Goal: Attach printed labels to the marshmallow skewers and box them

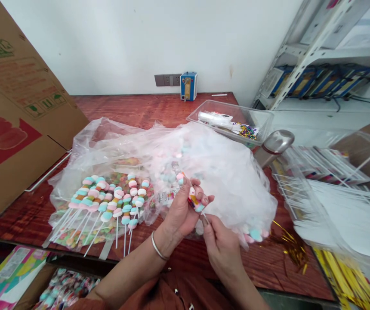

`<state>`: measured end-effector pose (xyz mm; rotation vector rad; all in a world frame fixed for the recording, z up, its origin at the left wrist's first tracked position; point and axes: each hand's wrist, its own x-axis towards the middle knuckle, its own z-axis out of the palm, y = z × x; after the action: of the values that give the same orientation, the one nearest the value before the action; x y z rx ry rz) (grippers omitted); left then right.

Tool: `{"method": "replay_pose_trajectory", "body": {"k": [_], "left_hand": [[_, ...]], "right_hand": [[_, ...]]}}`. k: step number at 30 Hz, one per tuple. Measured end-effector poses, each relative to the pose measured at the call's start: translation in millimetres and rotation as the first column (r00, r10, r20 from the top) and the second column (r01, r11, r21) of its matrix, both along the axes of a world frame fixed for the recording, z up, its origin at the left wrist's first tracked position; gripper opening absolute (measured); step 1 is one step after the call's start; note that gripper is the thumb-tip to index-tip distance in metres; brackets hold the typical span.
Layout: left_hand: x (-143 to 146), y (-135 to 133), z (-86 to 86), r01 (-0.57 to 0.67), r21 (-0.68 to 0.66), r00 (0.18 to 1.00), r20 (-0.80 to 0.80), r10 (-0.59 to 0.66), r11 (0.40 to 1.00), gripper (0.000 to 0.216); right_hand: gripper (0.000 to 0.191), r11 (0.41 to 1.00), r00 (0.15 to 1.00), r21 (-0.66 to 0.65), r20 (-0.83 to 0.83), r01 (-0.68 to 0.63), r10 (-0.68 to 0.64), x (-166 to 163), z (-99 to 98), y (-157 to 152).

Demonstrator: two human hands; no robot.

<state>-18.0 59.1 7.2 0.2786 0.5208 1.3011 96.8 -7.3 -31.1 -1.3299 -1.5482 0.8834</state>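
My left hand (185,204) is closed around a marshmallow skewer (198,206) with pink, white, blue and orange pieces, partly hidden by the fingers. Just below it, my right hand (219,241) pinches the skewer's white stick where it comes out of the last piece. Behind both hands lies a large clear plastic bag (226,172) with pale pink and blue marshmallows inside. To the left, several finished-looking marshmallow skewers (104,196) rest side by side on another bag holding colourful gummy pieces (91,234).
A cardboard box (20,99) stands at the left edge. Behind the bag are a clear plastic tub (201,105) and a steel flask (273,146). White sticks (333,215) fill a container at right, near gold ties (349,275). An open box of wrapped sweets (64,286) sits below the table edge.
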Motion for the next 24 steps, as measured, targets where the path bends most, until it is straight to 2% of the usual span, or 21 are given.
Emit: {"method": "replay_pose_trajectory", "body": {"k": [1, 2, 3, 4, 5, 6, 8, 10, 12, 14, 16, 19, 21, 24], "left_hand": [[1.1, -2.3, -1.2, 0.025, 0.047, 1.000, -0.009, -0.025, 0.999, 0.030], [3.0, -5.2, -3.1, 0.061, 0.088, 0.998, -0.024, -0.059, 0.994, 0.029], [5.2, -8.2, -5.6, 0.106, 0.118, 0.994, -0.040, -0.102, 0.987, 0.029], [7.6, -11.1, -8.4, 0.154, 0.136, 0.988, -0.054, -0.148, 0.979, 0.029], [9.6, -13.5, -11.1, 0.194, 0.140, 0.980, -0.069, -0.186, 0.971, 0.030], [10.8, -14.8, -13.3, 0.225, 0.131, 0.973, -0.087, -0.215, 0.965, 0.030], [9.4, -13.6, -14.6, 0.217, 0.099, 0.972, -0.110, -0.206, 0.971, 0.034], [3.4, -7.3, -10.4, 0.121, 0.062, 0.989, -0.095, -0.114, 0.991, 0.046], [-3.8, 0.3, -2.5, 0.011, 0.037, 0.999, -0.041, -0.009, 0.999, 0.050], [-6.7, 4.1, 4.7, -0.061, 0.045, 0.998, -0.030, 0.062, 0.997, 0.043], [-2.2, 0.8, 7.3, -0.067, 0.073, 0.993, -0.093, 0.073, 0.995, 0.032], [12.1, -12.6, 1.9, -0.015, 0.047, 0.984, -0.175, 0.024, 0.999, 0.023], [17.7, -19.0, -2.9, 0.027, 0.022, 0.985, -0.170, -0.023, 0.999, 0.025], [12.4, -14.9, -3.6, 0.018, 0.052, 0.987, -0.158, -0.009, 0.998, 0.031]], "right_hand": [[0.029, 0.980, 0.966, -0.173, -0.254, -0.096, 0.050, -1.8, 3.6, -0.6], [0.030, 0.928, 0.876, -0.304, -0.480, -0.217, 0.047, -3.8, 7.3, -0.8], [0.029, 0.866, 0.763, -0.379, -0.647, -0.325, 0.003, -5.8, 10.8, -0.6], [0.027, 0.823, 0.660, -0.408, -0.749, -0.395, -0.055, -7.4, 13.5, -0.1], [0.026, 0.808, 0.591, -0.415, -0.800, -0.419, -0.105, -8.7, 14.9, 0.6], [0.026, 0.814, 0.565, -0.419, -0.813, -0.402, -0.140, -9.3, 14.9, 1.4], [0.028, 0.854, 0.604, -0.417, -0.780, -0.309, -0.162, -8.6, 11.1, 2.4], [0.031, 0.884, 0.696, -0.403, -0.705, -0.236, -0.136, -5.7, 4.9, 1.4], [0.033, 0.894, 0.773, -0.388, -0.629, -0.226, -0.078, -2.5, 0.0, -1.2], [0.034, 0.900, 0.831, -0.373, -0.556, -0.227, -0.021, -1.7, -1.1, -3.1], [0.034, 0.918, 0.872, -0.345, -0.489, -0.197, 0.004, -3.9, 1.8, -2.3], [0.032, 0.959, 0.920, -0.268, -0.391, -0.095, -0.018, -9.2, 10.0, 4.1], [0.030, 0.976, 0.950, -0.211, -0.313, -0.054, -0.015, -10.0, 14.3, 7.8], [0.027, 0.990, 0.990, -0.133, -0.140, -0.052, 0.033, -4.9, 14.5, 6.0]]}}
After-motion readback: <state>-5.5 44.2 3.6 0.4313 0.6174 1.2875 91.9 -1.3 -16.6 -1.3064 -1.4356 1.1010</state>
